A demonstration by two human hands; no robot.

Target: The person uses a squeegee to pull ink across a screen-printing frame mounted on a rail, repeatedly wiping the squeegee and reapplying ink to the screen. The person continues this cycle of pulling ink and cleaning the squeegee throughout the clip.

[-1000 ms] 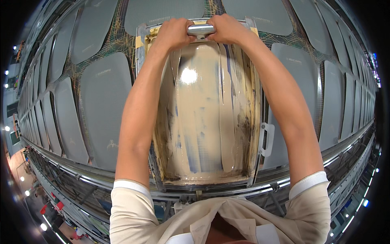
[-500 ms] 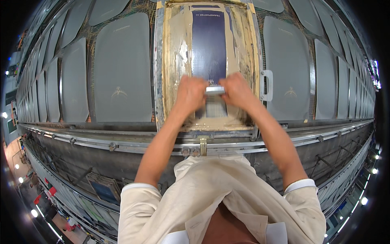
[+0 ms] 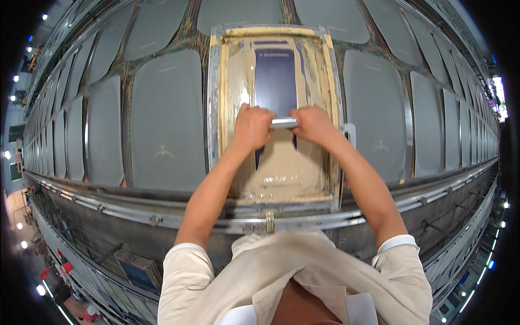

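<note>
A screen-printing frame [image 3: 335,108] lies in front of me, its rim smeared with beige ink. My left hand [image 3: 253,128] and my right hand [image 3: 315,125] are both closed around a squeegee [image 3: 284,123], one at each side, with its pale metal middle showing between them. It is over the middle of the frame, and its lower edge is hard to see. Beyond it a dark purple strip of mesh [image 3: 275,81] shows. On the near side, beige ink [image 3: 279,181] lies wet across the screen.
Grey rounded panels [image 3: 168,114] lie in rows to the left, right and beyond the frame. A white handle [image 3: 350,134] sticks out at the frame's right side. A metal rail [image 3: 184,221] with a small brass-coloured bracket [image 3: 270,221] runs along the table's near edge.
Both hands have pushed the squeegee away from me relative to the frame. Beige ink now spreads over the near part of the screen. The whole scene sits lower in view.
</note>
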